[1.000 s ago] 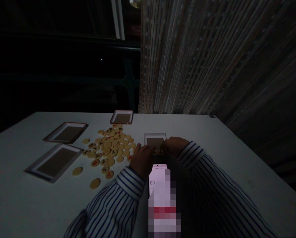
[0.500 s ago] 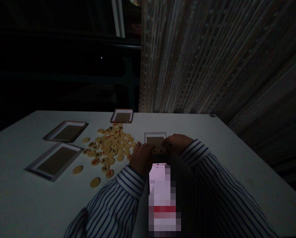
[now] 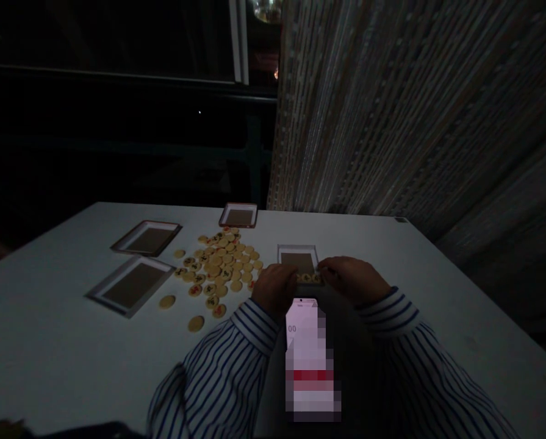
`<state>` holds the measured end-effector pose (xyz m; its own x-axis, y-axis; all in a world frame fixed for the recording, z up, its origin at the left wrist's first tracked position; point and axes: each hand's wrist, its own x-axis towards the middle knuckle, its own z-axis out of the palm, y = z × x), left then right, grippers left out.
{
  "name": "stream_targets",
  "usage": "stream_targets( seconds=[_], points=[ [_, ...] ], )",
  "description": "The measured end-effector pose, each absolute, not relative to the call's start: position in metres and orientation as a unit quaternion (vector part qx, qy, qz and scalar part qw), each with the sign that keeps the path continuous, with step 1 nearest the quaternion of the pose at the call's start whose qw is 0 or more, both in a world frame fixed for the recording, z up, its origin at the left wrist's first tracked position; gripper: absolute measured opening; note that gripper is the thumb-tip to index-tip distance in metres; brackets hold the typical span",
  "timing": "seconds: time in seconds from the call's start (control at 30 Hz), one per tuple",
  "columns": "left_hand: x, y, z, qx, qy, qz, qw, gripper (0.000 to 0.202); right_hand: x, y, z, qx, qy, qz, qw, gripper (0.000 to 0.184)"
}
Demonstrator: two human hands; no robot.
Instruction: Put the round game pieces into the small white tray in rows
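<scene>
I am curling my left hand [image 3: 275,289] and right hand [image 3: 352,280] at both ends of a crosswise row of round tiles [image 3: 307,278] on the near edge of a tray [image 3: 297,247], the right closer, any grip unclear.

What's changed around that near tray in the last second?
The right hand has drawn back rightward and toward the person, so more of the row of round game pieces at the near tray shows. Nothing is visibly taken or let go. The left hand stays beside the row; the pile of pieces looks unchanged.
</scene>
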<state>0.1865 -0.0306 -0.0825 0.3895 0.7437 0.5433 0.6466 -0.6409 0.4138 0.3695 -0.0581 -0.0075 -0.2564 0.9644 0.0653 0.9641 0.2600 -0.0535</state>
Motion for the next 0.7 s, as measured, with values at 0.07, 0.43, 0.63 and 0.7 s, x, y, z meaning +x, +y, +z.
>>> stream_targets(
  seconds=[0.07,0.43,0.63,0.7],
  points=[
    [0.188,-0.032,-0.079,0.833,0.42,0.355,0.063,0.019,0.369,-0.065,-0.012,-0.615,-0.785,-0.017,0.075,0.029],
    [0.184,-0.053,-0.064,0.842,0.341,0.415,0.05,0.017,0.37,-0.056,-0.058,-0.607,-0.759,-0.063,0.225,0.031],
    [0.17,-0.103,-0.053,0.843,0.314,0.436,0.007,0.018,0.377,-0.054,-0.065,-0.589,-0.774,-0.059,0.224,0.033],
    [0.158,-0.118,-0.054,0.866,0.315,0.387,0.026,0.017,0.377,-0.054,-0.067,-0.581,-0.779,-0.065,0.224,0.033]
  ],
)
